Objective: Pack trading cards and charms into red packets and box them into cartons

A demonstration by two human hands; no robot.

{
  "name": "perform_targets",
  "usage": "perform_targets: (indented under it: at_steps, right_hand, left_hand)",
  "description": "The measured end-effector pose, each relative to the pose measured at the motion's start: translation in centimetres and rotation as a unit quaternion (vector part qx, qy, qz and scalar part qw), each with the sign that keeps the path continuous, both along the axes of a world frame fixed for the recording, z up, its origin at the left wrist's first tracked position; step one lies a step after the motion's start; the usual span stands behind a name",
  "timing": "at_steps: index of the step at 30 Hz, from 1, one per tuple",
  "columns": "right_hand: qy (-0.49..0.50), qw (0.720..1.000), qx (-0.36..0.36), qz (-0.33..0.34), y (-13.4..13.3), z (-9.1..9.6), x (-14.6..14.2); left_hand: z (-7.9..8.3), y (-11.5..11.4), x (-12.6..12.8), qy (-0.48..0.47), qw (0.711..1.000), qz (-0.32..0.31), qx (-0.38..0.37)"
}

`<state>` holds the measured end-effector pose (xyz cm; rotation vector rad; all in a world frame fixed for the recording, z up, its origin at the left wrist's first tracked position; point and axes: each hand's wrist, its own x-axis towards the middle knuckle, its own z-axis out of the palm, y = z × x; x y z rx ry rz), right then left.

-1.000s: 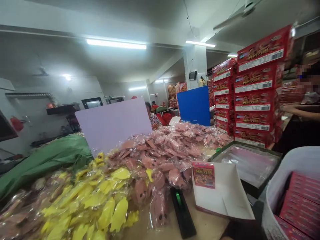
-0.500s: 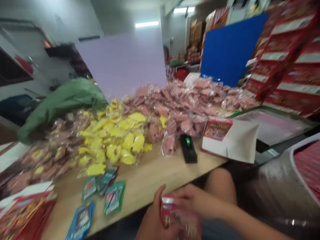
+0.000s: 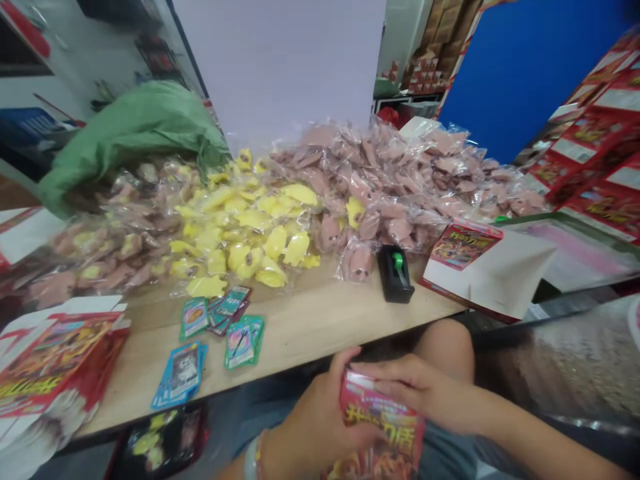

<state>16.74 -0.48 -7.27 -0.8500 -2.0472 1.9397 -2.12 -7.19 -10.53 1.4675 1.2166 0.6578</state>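
A red printed carton (image 3: 380, 427) rests over my lap, below the table's front edge. My left hand (image 3: 325, 417) grips it along its left side, thumb up at the top corner and fingers across the front. From the right, my right hand (image 3: 415, 387) lies with its fingers pressed together on the carton's upper end. Whether that end is fully closed I cannot tell. On the table nearest my hands are a stack of green-edged cards (image 3: 243, 343) and a fan of blue cards (image 3: 180, 373).
Bagged yellow pieces (image 3: 250, 233) and bagged pink pieces (image 3: 400, 173) are heaped across the table (image 3: 310, 327). A black tape dispenser (image 3: 395, 273) stands before an open white carton (image 3: 495, 267). Flattened red cartons (image 3: 55, 360) lie at left, near a green sack (image 3: 135, 140).
The view has tilted down and turned slightly left, so a dark tray below the table edge now shows. Both hands stay on the carton, which now appears more clearly.
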Motion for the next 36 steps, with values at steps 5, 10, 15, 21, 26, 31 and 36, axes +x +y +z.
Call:
perform_targets:
  at_steps: [5,10,15,21,26,31,36]
  right_hand:
    - [-0.036,0.994,0.073,0.074,-0.7,1.2,-0.3]
    - [-0.058,0.954,0.255,-0.145,-4.1,-0.7,-2.0]
    - [0.046,0.928,0.269,-0.252,-5.3,-3.5,-2.4]
    - [-0.128,0.829,0.075,-0.540,5.7,-3.8,2.0]
    - [-0.218,0.805,-0.102,-0.542,13.5,-5.7,3.8]
    - [-0.208,0.806,-0.176,-0.526,14.8,-6.2,3.3]
    - [-0.115,0.826,-0.096,-0.543,12.4,-7.3,4.4]
  left_hand:
    - [-0.6,-0.1,-0.9,-0.038,0.999,0.006,-0.002]
    - [1.7,0.9,-2.5,-0.144,0.987,-0.028,-0.060]
    - [3.9,1.8,-3.6,-0.052,0.994,-0.092,-0.009]
    - [2.7,8.4,-4.3,0.061,0.938,-0.003,0.342]
    - [0.7,13.0,-3.4,0.201,0.927,-0.030,0.315]
    - [1.5,12.9,-3.2,0.287,0.923,-0.084,0.241]
    - [1.5,13.3,-3.6,0.312,0.918,-0.073,0.234]
